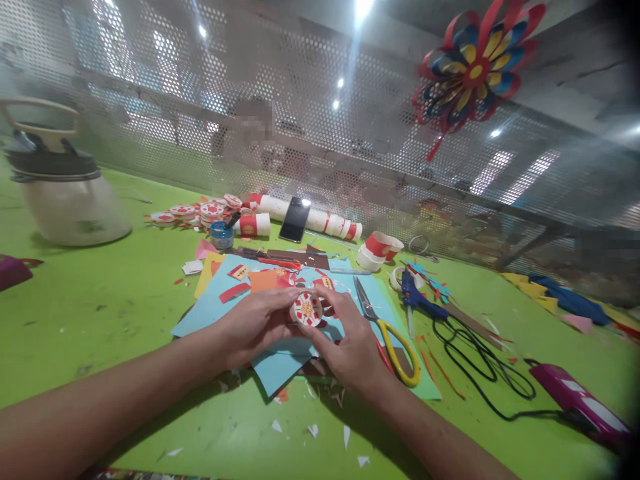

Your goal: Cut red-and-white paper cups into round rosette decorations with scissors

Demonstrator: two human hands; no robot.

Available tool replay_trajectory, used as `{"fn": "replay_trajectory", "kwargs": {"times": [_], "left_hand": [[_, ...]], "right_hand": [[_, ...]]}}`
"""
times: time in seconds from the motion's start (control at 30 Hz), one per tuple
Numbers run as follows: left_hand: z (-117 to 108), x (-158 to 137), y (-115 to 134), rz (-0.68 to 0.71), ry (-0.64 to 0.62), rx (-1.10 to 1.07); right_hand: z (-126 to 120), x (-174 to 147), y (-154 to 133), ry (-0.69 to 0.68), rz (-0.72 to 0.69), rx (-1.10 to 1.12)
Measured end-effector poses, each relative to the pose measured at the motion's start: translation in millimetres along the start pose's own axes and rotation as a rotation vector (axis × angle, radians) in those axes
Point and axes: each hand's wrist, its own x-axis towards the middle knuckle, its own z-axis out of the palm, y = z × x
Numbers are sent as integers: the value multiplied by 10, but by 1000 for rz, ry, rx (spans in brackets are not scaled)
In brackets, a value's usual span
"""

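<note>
Containers: one jar [221, 235], blue, left of centre; a dark stick rises at its top, whether inside or behind I cannot tell. One jug [75, 207], lidded, at far left; contents hidden. One cup [253, 225] on its side, just right of the jar. One stack [320, 219] of cups lies behind, nested, number uncertain; one phone [295, 219] leans on it. One cut cup [380, 251], right of centre.

Disc [307, 309], one, white and red, just below centre of frame, held between both hands. Left hand [247, 327]: fingers curled in, gripping its left edge. Right hand [353, 343]: thumb and forefinger in a narrow curve, gripping its right edge.

Counts: one yellow-handled pair of scissors [387, 333], one glue gun [420, 297], one power strip [577, 400] at lower right.

Surface: green table [165, 393], scraps at bottom centre, blue paper [283, 370] under the hands. Room: perforated screen [320, 113] across the back; one paper flower [476, 70] hangs upper right.
</note>
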Motion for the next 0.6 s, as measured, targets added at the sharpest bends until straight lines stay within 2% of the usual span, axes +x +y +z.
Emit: {"fn": "replay_trajectory", "kwargs": {"times": [0.6], "left_hand": [[-23, 9, 4, 30, 28, -15]], "right_hand": [[35, 5, 30, 15, -39, 21]]}}
